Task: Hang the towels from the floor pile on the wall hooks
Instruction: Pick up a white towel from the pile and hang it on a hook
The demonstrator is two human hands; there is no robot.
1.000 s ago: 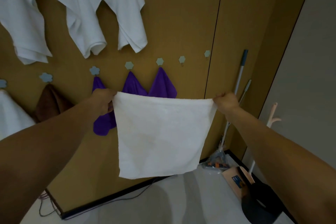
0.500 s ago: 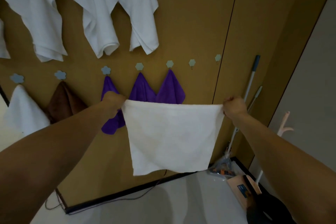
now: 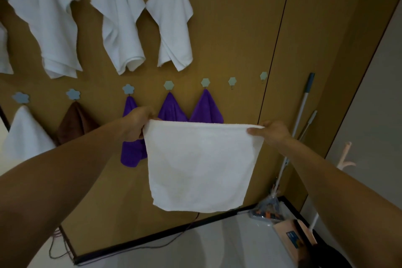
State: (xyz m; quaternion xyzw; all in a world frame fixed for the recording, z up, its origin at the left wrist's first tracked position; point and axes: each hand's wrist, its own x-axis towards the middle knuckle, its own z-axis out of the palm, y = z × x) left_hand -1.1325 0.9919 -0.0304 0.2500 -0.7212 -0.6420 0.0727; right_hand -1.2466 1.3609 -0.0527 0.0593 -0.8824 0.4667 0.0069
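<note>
The white towel point(image 3: 200, 165) hangs spread before the wall. The left hand point(image 3: 136, 124) pinches its ten o'clock corner and the right hand point(image 3: 274, 132) its two o'clock corner. It looks light, soft and floppy, best hung by one corner on the bare hook point(image 3: 232, 81) at one o'clock.

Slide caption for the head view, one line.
The left hand and right hand hold a white towel spread by its top corners; free hooks sit right of the purple towels.
</note>
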